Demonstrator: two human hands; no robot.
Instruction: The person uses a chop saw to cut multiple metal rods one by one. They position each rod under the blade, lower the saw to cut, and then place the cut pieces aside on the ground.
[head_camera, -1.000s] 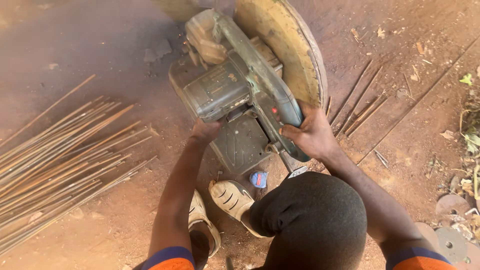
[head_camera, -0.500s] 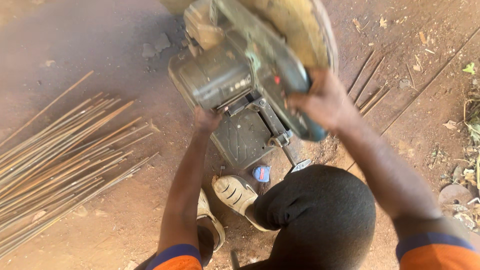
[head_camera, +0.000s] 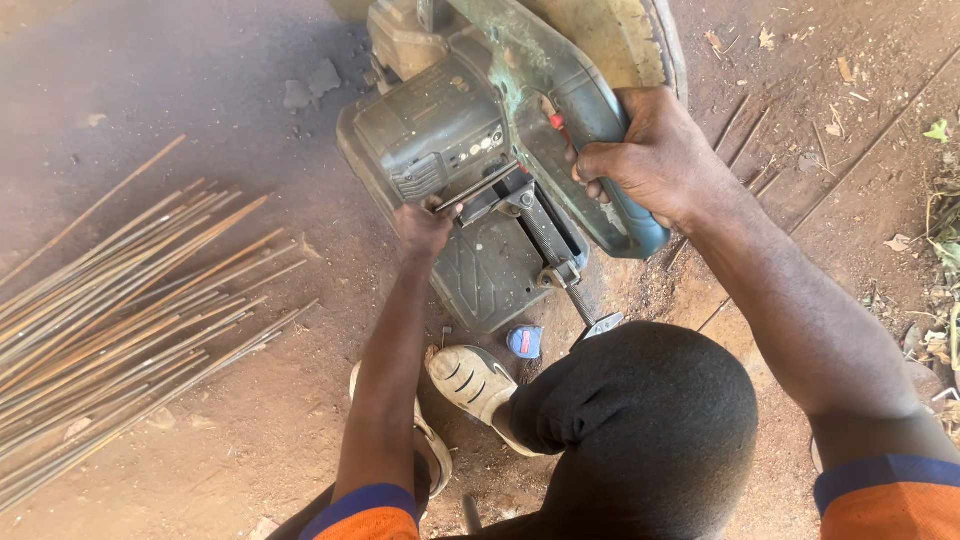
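A worn green-grey chop saw (head_camera: 430, 130) stands on the dirt ground, its head tilted up over the dark base plate (head_camera: 495, 275). My right hand (head_camera: 650, 160) is closed around the saw's blue handle (head_camera: 630, 228). My left hand (head_camera: 425, 225) pinches the end of a short dark metal rod (head_camera: 478, 187) that lies across the saw's clamp. The cutting disc is hidden behind its tan guard (head_camera: 610, 35) at the top.
A bundle of long thin rusty rods (head_camera: 120, 310) lies on the ground to the left. More rods (head_camera: 750, 130) lie to the right of the saw. A small blue object (head_camera: 524, 342) sits by my sandalled foot (head_camera: 470, 380); my dark-clad knee (head_camera: 640, 420) fills the foreground.
The saw head has swung upward with my right hand on its handle. My left hand has stayed at the clamp, holding the short rod.
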